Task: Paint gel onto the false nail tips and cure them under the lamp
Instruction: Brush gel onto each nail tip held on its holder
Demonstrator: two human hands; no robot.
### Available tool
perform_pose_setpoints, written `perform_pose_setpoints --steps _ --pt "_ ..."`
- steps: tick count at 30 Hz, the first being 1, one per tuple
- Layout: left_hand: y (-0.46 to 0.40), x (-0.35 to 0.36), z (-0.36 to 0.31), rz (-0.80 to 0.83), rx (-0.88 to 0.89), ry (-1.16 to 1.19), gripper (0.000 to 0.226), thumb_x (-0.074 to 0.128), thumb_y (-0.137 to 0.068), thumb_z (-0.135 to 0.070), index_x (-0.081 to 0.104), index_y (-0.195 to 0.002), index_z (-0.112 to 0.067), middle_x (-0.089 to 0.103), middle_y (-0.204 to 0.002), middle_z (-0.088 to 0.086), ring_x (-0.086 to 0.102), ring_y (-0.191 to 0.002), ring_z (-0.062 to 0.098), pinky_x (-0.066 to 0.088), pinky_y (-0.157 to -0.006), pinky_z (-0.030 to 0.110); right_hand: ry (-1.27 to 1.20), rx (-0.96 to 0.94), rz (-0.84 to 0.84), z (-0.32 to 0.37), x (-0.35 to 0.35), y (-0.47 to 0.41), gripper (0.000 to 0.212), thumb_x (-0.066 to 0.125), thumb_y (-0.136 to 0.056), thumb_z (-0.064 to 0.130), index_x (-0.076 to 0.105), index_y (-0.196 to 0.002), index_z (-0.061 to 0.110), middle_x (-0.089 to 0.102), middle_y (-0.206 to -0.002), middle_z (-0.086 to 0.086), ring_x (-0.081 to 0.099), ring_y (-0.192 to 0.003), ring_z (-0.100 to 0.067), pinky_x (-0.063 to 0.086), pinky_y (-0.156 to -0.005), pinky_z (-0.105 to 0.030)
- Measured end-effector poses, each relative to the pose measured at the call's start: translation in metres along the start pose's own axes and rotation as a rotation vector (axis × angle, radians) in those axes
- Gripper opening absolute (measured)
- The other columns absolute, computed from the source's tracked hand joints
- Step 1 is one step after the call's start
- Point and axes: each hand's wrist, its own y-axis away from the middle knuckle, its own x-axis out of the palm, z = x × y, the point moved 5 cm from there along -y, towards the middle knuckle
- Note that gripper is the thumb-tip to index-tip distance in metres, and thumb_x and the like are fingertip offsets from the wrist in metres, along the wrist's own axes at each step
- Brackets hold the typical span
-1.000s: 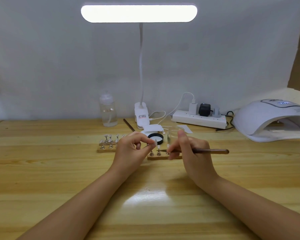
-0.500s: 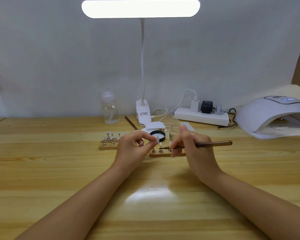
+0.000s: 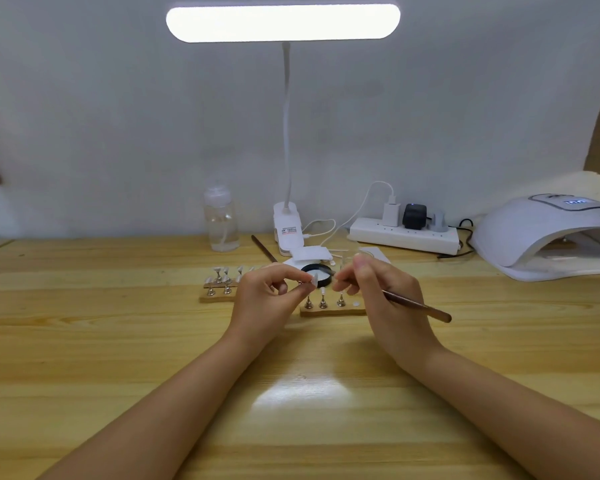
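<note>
— Head view first: where does the nail tip (image 3: 315,279) sit against the left hand (image 3: 265,299)?

— It juts out past the fingertips on the side toward the right hand (image 3: 381,292). The left thumb and forefinger pinch its small metal stand, so the pale tip itself is clear of the fingers, raised above the wooden table (image 3: 118,341) and in front of the black-rimmed gel jar (image 3: 318,271).

— And the brush (image 3: 418,305)?

— The right hand grips it like a pen. Its brown handle runs out to the right and toward the camera, low over the table; the bristle end points left toward the held tip, though the hairs are too small to make out, and whether they touch the tip cannot be told.

— Which way does the tip lie?

— Roughly sideways, its free end toward the right hand.

— Other tips?

— Three stand upright on the near wooden holder (image 3: 333,308), just below both hands. More stand on the second holder (image 3: 219,294) to the left. The curing lamp (image 3: 548,237) sits at far right, well apart.
</note>
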Motion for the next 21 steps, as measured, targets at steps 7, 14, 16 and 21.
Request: perform_pose_setpoints --steps 7,14,16,21 --pt "-0.001 0.001 -0.004 0.022 0.029 -0.021 0.019 0.074 -0.072 -0.005 0.070 -0.076 -0.023 0.063 -0.076 -0.007 0.046 -0.056 -0.001 0.034 -0.052 0.008 -0.028 0.009 -0.062 0.004 -0.005 -0.003 0.034 0.040 -0.091 0.031 0.064 -0.068 0.020 0.065 -0.061 0.005 0.057 -0.056 -0.002 0.046 -0.056 -0.015" --pt "-0.002 0.001 -0.002 0.005 0.016 -0.023 0.016 0.074 -0.071 -0.009 0.071 -0.083 -0.020 0.062 -0.076 0.000 0.043 -0.059 0.003 0.033 -0.054 0.008 -0.096 0.060 0.046 0.003 0.005 0.002 0.042 0.044 -0.094 0.034 0.066 -0.062 0.017 0.064 -0.053 -0.001 0.059 -0.052 -0.006 0.046 -0.054 -0.017" --pt "-0.001 0.000 -0.001 0.011 0.017 -0.033 0.018 0.074 -0.071 -0.007 0.071 -0.084 -0.019 0.064 -0.075 -0.003 0.045 -0.059 0.003 0.034 -0.054 0.008 -0.118 0.041 0.000 0.005 0.001 0.001 0.040 0.041 -0.092 0.033 0.066 -0.064 0.018 0.065 -0.055 -0.001 0.059 -0.053 -0.007 0.047 -0.054 -0.017" --pt "-0.001 -0.002 0.000 -0.012 0.004 -0.039 0.022 0.075 -0.071 -0.007 0.069 -0.074 -0.028 0.065 -0.067 -0.019 0.048 -0.052 0.000 0.036 -0.051 0.007 -0.046 0.004 0.011 0.007 -0.001 -0.001 0.038 0.041 -0.093 0.037 0.066 -0.072 0.017 0.066 -0.065 0.004 0.059 -0.060 -0.003 0.047 -0.057 -0.013"
